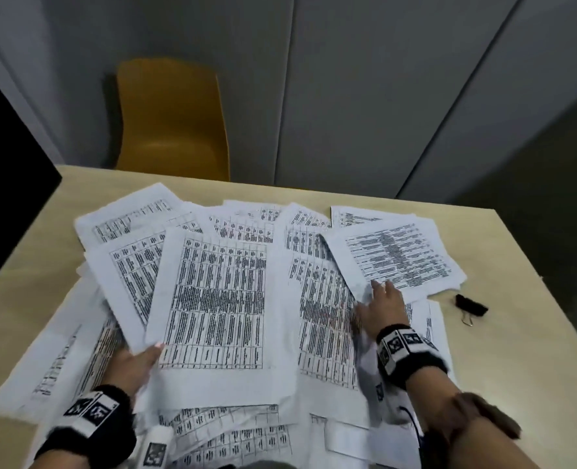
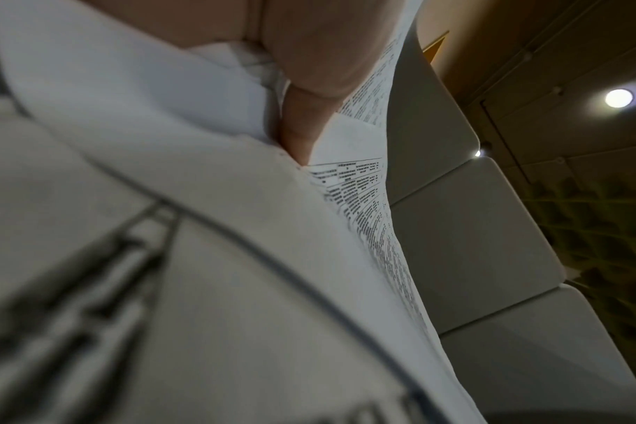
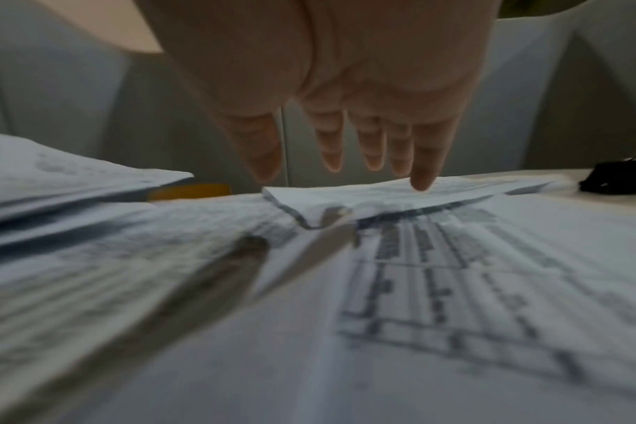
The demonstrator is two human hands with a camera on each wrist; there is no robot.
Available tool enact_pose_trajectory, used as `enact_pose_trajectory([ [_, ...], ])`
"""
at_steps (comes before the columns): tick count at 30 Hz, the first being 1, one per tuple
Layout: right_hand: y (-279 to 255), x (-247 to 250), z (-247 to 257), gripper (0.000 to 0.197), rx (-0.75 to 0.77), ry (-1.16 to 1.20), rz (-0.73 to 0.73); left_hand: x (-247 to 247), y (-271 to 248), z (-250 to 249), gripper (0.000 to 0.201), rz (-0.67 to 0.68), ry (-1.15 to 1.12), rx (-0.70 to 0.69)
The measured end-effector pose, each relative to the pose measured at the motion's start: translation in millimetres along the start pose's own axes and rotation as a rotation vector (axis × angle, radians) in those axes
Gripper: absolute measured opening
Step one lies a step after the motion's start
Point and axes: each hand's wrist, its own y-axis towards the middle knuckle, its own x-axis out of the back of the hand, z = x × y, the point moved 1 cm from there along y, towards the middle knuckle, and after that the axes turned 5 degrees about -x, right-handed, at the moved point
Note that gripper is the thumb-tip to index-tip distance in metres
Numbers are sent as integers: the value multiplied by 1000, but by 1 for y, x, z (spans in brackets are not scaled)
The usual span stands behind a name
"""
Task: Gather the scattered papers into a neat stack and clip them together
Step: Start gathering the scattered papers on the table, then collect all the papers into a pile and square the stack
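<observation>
Left hand (image 1: 135, 363) pinches lifted sheets (image 1: 212, 299); right hand (image 1: 381, 304) flat, fingers (image 3: 423, 178) extended onto far sheet (image 1: 398, 258). Risk: loose fan slipping, binder clip (image 1: 471, 308) knocked off bench (image 1: 517, 333).

A yellow chair (image 1: 172, 120) stands behind the beige table (image 1: 503, 333), against grey wall panels (image 1: 364, 89).

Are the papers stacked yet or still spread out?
Spread out. The papers overlap at odd angles across the table; the binder clip lies apart, unused.
</observation>
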Motion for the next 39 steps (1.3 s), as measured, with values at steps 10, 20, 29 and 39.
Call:
enact_pose_trajectory([
  [10, -80, -14, 8, 62, 153, -113, 180, 11, 3, 0, 39, 59, -33, 62],
  [20, -77, 5, -25, 35, -204, 414, -201, 3, -20, -14, 39, -14, 89, -24],
  [29, -53, -18, -14, 93, -335, 52, 89, 8, -19, -15, 41, -15, 153, -15],
  [39, -52, 10, -47, 97, -586, 314, -97, 21, -11, -2, 57, -62, 182, 72],
])
